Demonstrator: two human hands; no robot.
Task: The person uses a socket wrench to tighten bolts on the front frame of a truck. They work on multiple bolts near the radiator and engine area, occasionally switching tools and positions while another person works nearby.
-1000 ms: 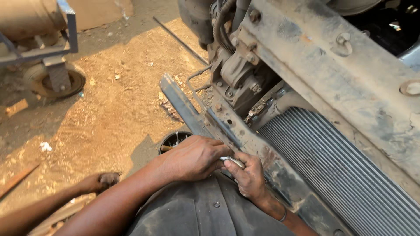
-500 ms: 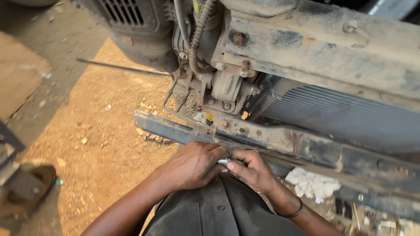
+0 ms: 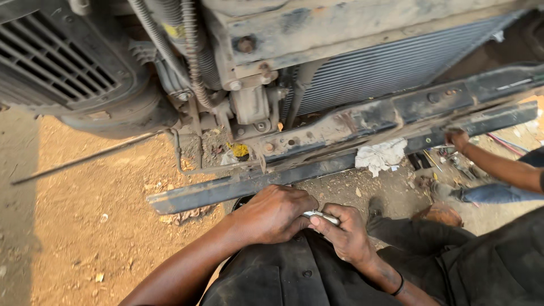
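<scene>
My left hand (image 3: 275, 214) and my right hand (image 3: 344, 231) meet in front of my dark shirt, low in the middle of the head view. Between them they grip a small shiny metal tool (image 3: 321, 215); only a short silver part of it shows between the fingers. Both hands are closed around it. Just beyond my hands runs a long dark steel bar (image 3: 238, 188) that lies across the sandy ground under the front of a dusty vehicle.
A rusty cross-member (image 3: 362, 122), a finned radiator (image 3: 385, 68) and corrugated hoses (image 3: 190, 51) fill the top. A white rag (image 3: 381, 156) lies by the bar. Another person's hand (image 3: 457, 139) holds the bar at the right, near scattered tools (image 3: 439, 164).
The view has swung left and tilted, so the vehicle front now spans the top. My hands stay together on the metal tool. Another person's arm has come into sight at the right.
</scene>
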